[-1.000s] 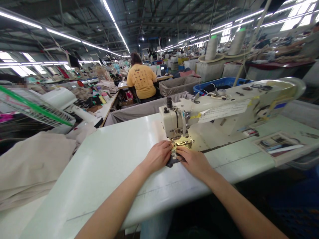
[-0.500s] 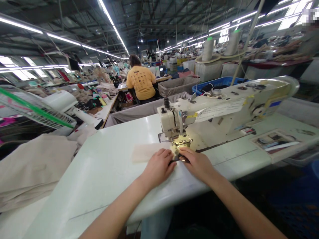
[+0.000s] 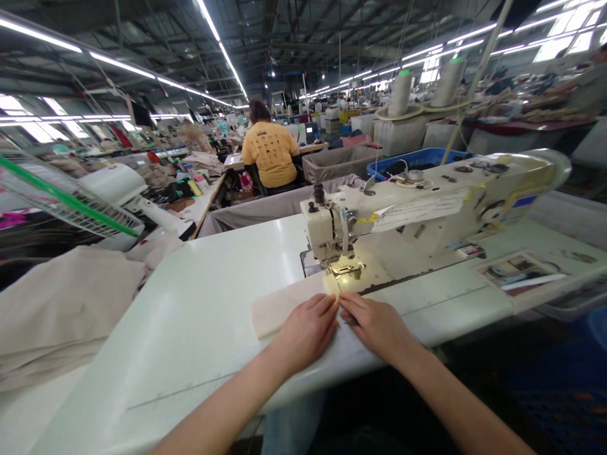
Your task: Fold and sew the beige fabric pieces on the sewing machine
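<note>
A pale cream strip of fabric (image 3: 277, 308) lies on the sewing table, its right end at the needle area of the sewing machine (image 3: 327, 230). My left hand (image 3: 310, 328) rests over the right part of the strip, fingers drawn together and pinching its near edge. Close beside it, my right hand (image 3: 377, 325) meets the left fingertips at the same edge, thumb and forefinger pressed together. A small dark object (image 3: 348, 318) shows under the right fingers; its kind is unclear. The lit, shiny needle plate (image 3: 348, 268) sits just beyond both hands.
A heap of cream cloth (image 3: 61, 303) lies left, below a white fan (image 3: 116, 189). Thread cones (image 3: 401, 95) stand behind the machine near a blue basket (image 3: 427, 158). A tool tray (image 3: 521, 272) is at right. A co-worker in a yellow shirt (image 3: 270, 155) sits ahead.
The fabric strip has turned, its left end swinging nearer to me. Both hands have shifted slightly toward me, and their fingertips have come closer together.
</note>
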Demonstrator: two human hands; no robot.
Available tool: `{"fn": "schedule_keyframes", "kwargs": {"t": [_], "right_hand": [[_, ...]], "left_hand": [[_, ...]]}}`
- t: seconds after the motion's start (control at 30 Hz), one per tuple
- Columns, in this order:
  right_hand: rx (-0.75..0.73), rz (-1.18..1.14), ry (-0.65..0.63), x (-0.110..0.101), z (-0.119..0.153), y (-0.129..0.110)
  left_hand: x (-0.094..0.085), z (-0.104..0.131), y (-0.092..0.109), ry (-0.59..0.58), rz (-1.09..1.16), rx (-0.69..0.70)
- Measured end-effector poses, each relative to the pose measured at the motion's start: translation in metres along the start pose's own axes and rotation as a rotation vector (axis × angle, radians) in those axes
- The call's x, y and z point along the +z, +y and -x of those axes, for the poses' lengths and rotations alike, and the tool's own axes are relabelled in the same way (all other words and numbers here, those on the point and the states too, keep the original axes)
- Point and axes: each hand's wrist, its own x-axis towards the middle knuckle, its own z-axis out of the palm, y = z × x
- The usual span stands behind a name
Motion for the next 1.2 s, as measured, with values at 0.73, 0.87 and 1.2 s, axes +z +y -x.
{"fn": "schedule_keyframes", "kwargs": {"t": [0.73,0.87,1.2], "right_hand": [[0.072,0.009,-0.019,-0.013,-0.041,0.001],[0.064,-0.033,0.024,-0.008,-0.03,-0.001],[0.075,0.031,0.059,0.005,-0.023,-0.002]], "left_hand": [[-0.001,-0.039,-0.066,0.045,-0.013,-0.01],[0.0,-0.038,-0.065,0.075,-0.009,-0.028],[0.003,-0.034,-0.064,0.117,-0.004,0.017]]}}
